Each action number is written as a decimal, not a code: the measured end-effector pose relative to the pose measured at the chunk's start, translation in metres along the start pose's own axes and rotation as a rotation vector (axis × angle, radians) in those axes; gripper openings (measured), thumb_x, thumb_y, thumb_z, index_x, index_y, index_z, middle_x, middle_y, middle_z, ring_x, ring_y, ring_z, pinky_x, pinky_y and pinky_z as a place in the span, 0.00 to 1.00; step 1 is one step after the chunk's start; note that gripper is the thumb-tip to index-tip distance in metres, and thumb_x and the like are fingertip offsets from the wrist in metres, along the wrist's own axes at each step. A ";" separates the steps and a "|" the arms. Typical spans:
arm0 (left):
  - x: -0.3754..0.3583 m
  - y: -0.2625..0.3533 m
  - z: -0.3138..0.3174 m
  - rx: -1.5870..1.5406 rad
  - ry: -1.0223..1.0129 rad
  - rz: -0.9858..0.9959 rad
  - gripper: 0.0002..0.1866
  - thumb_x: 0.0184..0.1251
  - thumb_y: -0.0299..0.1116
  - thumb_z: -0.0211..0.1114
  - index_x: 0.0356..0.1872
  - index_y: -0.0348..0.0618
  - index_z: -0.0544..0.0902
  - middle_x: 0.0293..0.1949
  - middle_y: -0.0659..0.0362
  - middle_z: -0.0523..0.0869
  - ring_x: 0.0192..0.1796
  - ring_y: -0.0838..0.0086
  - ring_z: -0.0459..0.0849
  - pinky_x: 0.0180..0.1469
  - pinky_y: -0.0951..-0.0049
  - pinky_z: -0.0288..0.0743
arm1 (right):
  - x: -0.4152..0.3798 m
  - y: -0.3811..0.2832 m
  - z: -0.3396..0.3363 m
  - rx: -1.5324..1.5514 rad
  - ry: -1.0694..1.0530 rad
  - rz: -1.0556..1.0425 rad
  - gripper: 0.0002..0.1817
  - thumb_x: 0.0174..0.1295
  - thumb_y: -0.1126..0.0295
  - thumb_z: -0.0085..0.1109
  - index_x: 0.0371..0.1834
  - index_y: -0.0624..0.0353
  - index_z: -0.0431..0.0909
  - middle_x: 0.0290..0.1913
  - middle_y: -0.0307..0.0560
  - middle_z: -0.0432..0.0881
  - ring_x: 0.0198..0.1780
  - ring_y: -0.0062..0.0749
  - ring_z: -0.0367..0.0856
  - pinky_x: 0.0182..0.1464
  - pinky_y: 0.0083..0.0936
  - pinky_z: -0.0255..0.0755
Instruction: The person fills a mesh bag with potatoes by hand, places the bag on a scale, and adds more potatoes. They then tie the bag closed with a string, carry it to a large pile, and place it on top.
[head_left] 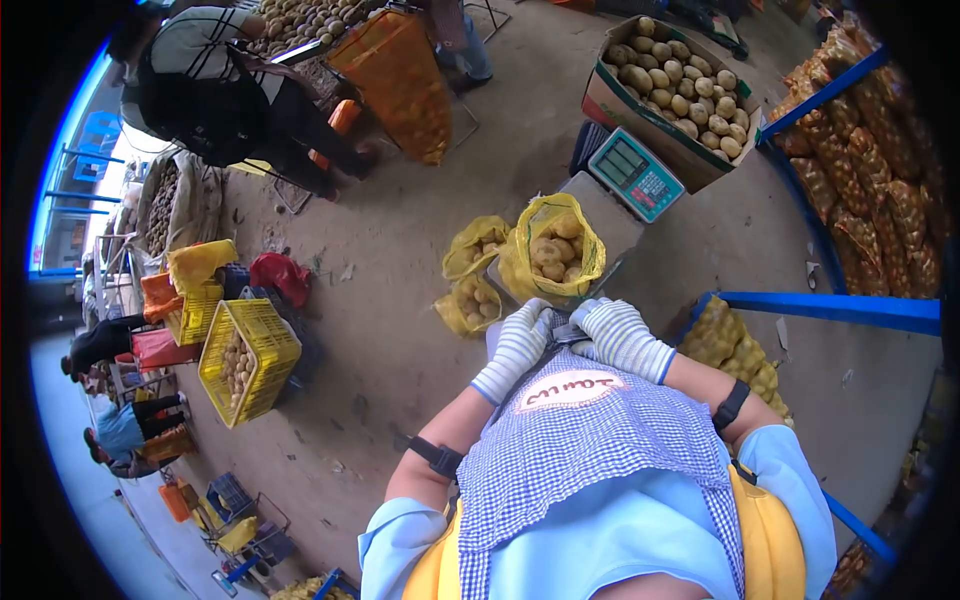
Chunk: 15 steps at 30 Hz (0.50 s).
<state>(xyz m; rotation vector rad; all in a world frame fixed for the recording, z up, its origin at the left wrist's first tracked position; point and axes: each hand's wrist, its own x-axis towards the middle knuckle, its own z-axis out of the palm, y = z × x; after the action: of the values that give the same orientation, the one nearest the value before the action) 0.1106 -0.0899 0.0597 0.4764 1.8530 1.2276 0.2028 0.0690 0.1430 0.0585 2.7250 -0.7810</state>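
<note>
My left hand (517, 345), in a striped white glove, is closed at the lower edge of the blue checked apron (600, 420). Beside it, my right hand (622, 340), gloved alike, has its fingers bent at the same gathered cloth. The fingertips of both are partly hidden. Just beyond them an open yellow mesh bag (515, 265) holds several potatoes (557, 250) and stands upright on the platform of a scale (612, 222). A teal scale display (636, 174) faces me behind the bag. Two smaller yellow mesh bags (470, 305) (476, 245) of potatoes sit to the left.
A cardboard box (655, 130) full of potatoes stands past the scale. Blue metal bars (830, 310) and stacked filled net bags (850, 170) flank the right. Yellow crates (250, 365) stand at left. A person (215, 85) works at the upper left beside an orange mesh bag (400, 80).
</note>
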 end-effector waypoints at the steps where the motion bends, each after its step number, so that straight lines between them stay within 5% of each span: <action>1: -0.002 0.006 0.000 0.079 0.015 -0.026 0.10 0.67 0.30 0.52 0.43 0.36 0.77 0.32 0.59 0.79 0.36 0.78 0.73 0.43 0.77 0.70 | 0.001 -0.003 -0.004 -0.080 -0.029 0.074 0.15 0.47 0.62 0.63 0.38 0.53 0.79 0.38 0.47 0.78 0.42 0.41 0.77 0.44 0.37 0.72; 3: 0.000 0.003 0.000 0.157 0.032 -0.051 0.09 0.66 0.29 0.52 0.42 0.36 0.77 0.31 0.58 0.79 0.35 0.77 0.73 0.42 0.76 0.70 | -0.001 -0.001 0.002 -0.091 0.060 -0.005 0.15 0.48 0.61 0.62 0.37 0.54 0.79 0.38 0.48 0.78 0.42 0.41 0.77 0.43 0.37 0.73; 5: 0.010 -0.017 0.000 0.200 0.063 0.129 0.08 0.66 0.28 0.53 0.41 0.36 0.77 0.31 0.57 0.80 0.34 0.76 0.74 0.41 0.76 0.71 | 0.000 0.003 0.006 -0.102 0.148 -0.085 0.15 0.48 0.60 0.62 0.36 0.55 0.79 0.37 0.49 0.78 0.42 0.42 0.77 0.42 0.37 0.73; 8: 0.011 -0.025 0.004 0.185 0.087 0.208 0.08 0.65 0.27 0.53 0.41 0.36 0.77 0.31 0.57 0.80 0.34 0.76 0.74 0.41 0.76 0.71 | 0.003 0.008 0.012 -0.209 -0.042 -0.068 0.15 0.49 0.58 0.60 0.34 0.58 0.80 0.38 0.49 0.78 0.42 0.42 0.77 0.42 0.36 0.73; 15: 0.003 -0.005 0.002 0.123 -0.005 0.070 0.08 0.65 0.27 0.54 0.41 0.36 0.77 0.31 0.59 0.80 0.35 0.79 0.74 0.40 0.78 0.71 | -0.001 0.018 0.029 -0.125 -0.020 0.024 0.12 0.51 0.62 0.58 0.30 0.60 0.81 0.39 0.50 0.80 0.43 0.43 0.78 0.43 0.38 0.72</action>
<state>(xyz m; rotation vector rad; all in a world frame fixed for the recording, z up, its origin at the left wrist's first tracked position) 0.1107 -0.0885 0.0538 0.6155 1.9300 1.1609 0.2136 0.0688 0.1105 0.0546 2.7419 -0.5997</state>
